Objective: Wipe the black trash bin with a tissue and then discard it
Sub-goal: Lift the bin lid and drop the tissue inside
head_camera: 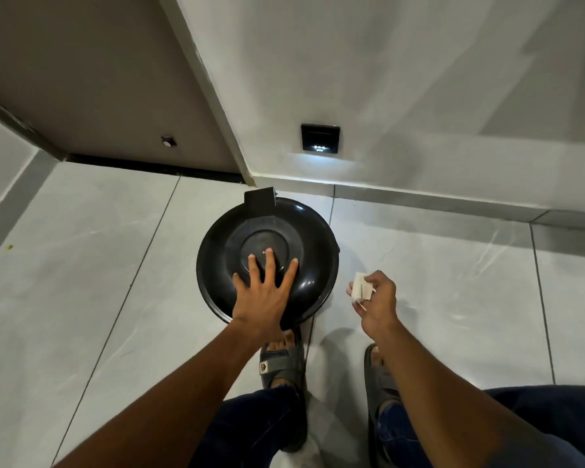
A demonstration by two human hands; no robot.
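Observation:
A round black trash bin [304, 231] with a shiny domed lid stands on the tiled floor near the wall corner. Its lid is closed and a hinge block sticks up at the back. My left hand [267, 292] lies flat on the near part of the lid with fingers spread. My right hand [377, 300] hovers to the right of the bin, apart from it, pinching a small folded white tissue [360, 287].
A white wall with a lit black floor light [320, 138] rises behind the bin. A beige door [98, 79] is at the back left. My two feet in grey sandals [279, 361] stand just below the bin; grey floor tiles [81, 265] spread left and right.

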